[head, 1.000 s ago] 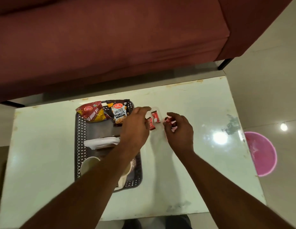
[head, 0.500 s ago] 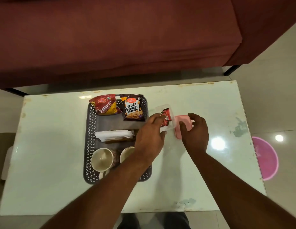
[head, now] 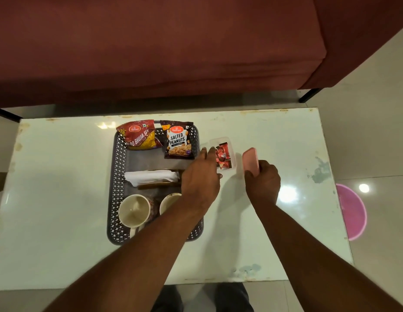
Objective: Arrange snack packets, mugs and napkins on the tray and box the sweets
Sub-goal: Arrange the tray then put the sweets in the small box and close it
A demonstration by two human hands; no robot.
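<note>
A dark perforated tray [head: 116, 176] sits on the white table. It carries a red Aloo Bhujia packet [head: 139, 136], a Salted Peanuts packet [head: 179, 143], folded white napkins [head: 151, 177] and two mugs [head: 134, 210] [head: 169, 200]. Just right of the tray stands a small clear box [head: 221, 141] with red wrapped sweets [head: 223, 155] inside. My left hand [head: 201, 179] rests against the box's near left side, fingers around it. My right hand [head: 262, 182] holds the pink lid [head: 250, 159] tilted up, a little to the right of the box.
A maroon sofa [head: 173, 46] runs along the table's far edge. A pink round object [head: 351, 212] lies on the floor beyond the table's right edge. My legs show below the near edge.
My right hand lifted the pink lid off the table and tilted it up. My left hand stays at the sweet box. The view has shifted slightly.
</note>
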